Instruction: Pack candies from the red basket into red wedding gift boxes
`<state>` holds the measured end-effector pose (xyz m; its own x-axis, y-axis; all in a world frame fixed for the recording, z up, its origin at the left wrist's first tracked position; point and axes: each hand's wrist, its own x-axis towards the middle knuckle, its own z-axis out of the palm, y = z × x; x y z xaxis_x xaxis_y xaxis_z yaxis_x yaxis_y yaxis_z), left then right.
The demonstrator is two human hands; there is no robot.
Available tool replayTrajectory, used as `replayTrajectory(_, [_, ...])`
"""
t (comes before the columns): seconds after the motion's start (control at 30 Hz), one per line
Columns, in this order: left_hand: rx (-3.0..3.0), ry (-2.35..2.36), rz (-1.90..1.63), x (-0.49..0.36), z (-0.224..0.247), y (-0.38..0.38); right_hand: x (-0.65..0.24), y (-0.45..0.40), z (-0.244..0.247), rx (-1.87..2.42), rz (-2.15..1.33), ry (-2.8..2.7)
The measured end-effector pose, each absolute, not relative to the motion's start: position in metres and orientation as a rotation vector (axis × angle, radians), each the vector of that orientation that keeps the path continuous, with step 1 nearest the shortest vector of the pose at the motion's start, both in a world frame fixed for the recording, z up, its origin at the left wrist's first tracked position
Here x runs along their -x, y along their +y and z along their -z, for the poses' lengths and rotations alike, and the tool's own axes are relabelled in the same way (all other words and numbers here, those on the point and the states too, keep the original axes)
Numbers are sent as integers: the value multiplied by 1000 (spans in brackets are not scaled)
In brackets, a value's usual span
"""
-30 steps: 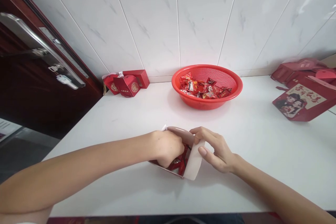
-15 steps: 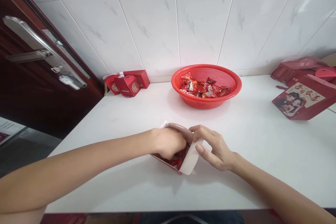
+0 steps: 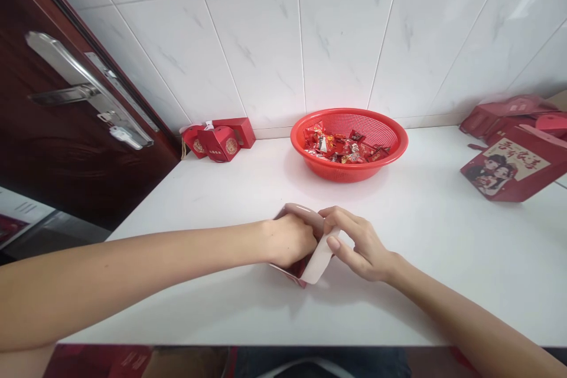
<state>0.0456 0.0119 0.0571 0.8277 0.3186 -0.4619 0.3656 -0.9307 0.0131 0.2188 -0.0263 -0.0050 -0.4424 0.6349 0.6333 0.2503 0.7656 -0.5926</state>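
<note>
A small red cardboard box (image 3: 318,261) with a pale lining stands open at the front middle of the white table. My left hand (image 3: 291,240) reaches down inside it, knuckles bent; the fingertips are hidden by the box and the hand. Whether they hold anything cannot be seen. Against the right side of the box, my right hand (image 3: 361,246) has its thumb and fingers closed around the raised pale flap. Only a little red shows inside, below my left hand. Beyond the box sits a red plastic basket (image 3: 345,173) with several wrapped candies (image 3: 352,150) in it.
Small red gift boxes (image 3: 219,144) stand by the tiled wall at back left. More red boxes (image 3: 525,168), one printed with a cartoon couple, are at the right. A dark door (image 3: 57,147) with a handle and keys borders the table's left side.
My left hand stays inside the box. The box has shifted slightly up and its red contents are less visible now. The view has moved a little, showing more of the door.
</note>
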Motion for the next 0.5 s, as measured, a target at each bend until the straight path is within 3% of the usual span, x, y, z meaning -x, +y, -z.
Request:
replayTrajectory(0.13, [-2843, 572, 635, -39, -63, 12, -219, -26, 5, 666, -538, -2026])
replayTrajectory(0.37, [-2576, 799, 1065, -34, -93, 18, -218, -26, 5, 672, -547, -2017])
replayTrajectory(0.5, [-2615, 780, 1083, -36, -96, 14, -217, -26, 6, 675, -529, -2029])
